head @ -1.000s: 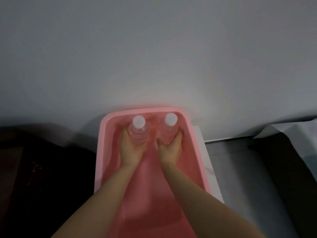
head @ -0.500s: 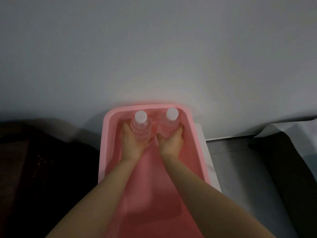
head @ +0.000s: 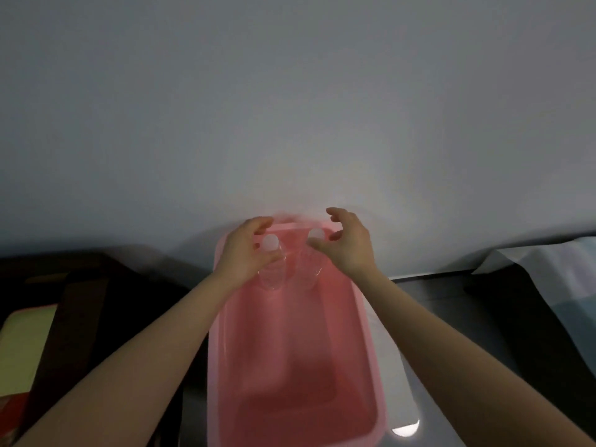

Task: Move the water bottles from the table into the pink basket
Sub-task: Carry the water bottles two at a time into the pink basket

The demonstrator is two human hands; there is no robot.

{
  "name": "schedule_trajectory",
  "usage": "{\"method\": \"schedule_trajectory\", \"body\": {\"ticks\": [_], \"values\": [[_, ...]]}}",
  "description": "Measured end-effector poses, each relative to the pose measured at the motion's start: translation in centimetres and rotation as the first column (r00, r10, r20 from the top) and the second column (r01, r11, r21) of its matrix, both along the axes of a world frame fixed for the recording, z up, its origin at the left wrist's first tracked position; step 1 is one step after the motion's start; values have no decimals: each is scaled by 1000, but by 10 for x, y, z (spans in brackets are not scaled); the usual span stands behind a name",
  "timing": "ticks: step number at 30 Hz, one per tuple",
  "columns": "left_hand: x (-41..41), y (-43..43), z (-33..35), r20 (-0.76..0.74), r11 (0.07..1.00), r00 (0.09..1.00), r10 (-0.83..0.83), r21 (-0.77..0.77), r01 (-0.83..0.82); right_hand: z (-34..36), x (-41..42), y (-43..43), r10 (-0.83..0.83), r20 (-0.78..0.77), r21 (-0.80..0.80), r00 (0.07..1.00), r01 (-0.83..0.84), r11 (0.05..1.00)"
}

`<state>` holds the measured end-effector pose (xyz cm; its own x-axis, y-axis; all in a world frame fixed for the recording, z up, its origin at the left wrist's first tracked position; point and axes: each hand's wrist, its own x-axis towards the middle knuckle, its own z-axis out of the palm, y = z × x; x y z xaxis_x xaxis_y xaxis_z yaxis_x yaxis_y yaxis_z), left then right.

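Both hands have been lifted off the two water bottles since half a second ago, when each bottle was wrapped by a palm and fingers. Now the left hand [head: 240, 253] is held above the left bottle [head: 272, 266], fingers curled but spread, with the white cap seen just beside the fingertips; whether the thumb grazes the bottle's shoulder cannot be told through the blur. The right hand [head: 350, 246] is raised with fingers fanned apart, and nothing is pinched by it; the right bottle [head: 312, 262] is seen below and to the left of its thumb, apart from the palm. Both bottles are stood upright, side by side, at the far end of the pink basket [head: 371, 343], close against the grey wall [head: 290, 108]. The rest of the basket's floor is left bare. The basket is set on a pale surface [head: 406, 382], with dark furniture [head: 80, 301] at the left.
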<state>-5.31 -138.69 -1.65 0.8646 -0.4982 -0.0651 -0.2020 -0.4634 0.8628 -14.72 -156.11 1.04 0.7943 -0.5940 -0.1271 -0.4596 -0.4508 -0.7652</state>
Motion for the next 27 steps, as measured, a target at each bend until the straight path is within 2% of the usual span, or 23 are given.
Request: {"method": "schedule_trajectory", "body": {"ticks": [4, 9, 13, 17, 23, 27], "values": [[3, -6, -7, 8, 996, 1000, -2, 84, 1, -14, 12, -2, 157, -159, -100, 975, -175, 980], [1, -11, -12, -23, 995, 996, 92, -29, -92, -23, 14, -10, 232, -90, -159, 968, -244, 957], [-5, -19, -14, -89, 984, 990, 105, -132, -117, -28, 4, -23, 224, 3, -145, 975, -221, 964], [-11, -24, -16, -116, 979, 990, 81, -177, -100, -33, 1, -31, 133, 58, -14, 989, -132, 991], [-8, -22, -9, -80, 990, 996, 31, -135, -41, -35, -1, -32, 106, 77, 48, 991, -110, 993], [-6, -22, -8, -60, 996, 998, 20, -85, -25, -32, 1, -29, 154, 93, -8, 984, -154, 988]]}}
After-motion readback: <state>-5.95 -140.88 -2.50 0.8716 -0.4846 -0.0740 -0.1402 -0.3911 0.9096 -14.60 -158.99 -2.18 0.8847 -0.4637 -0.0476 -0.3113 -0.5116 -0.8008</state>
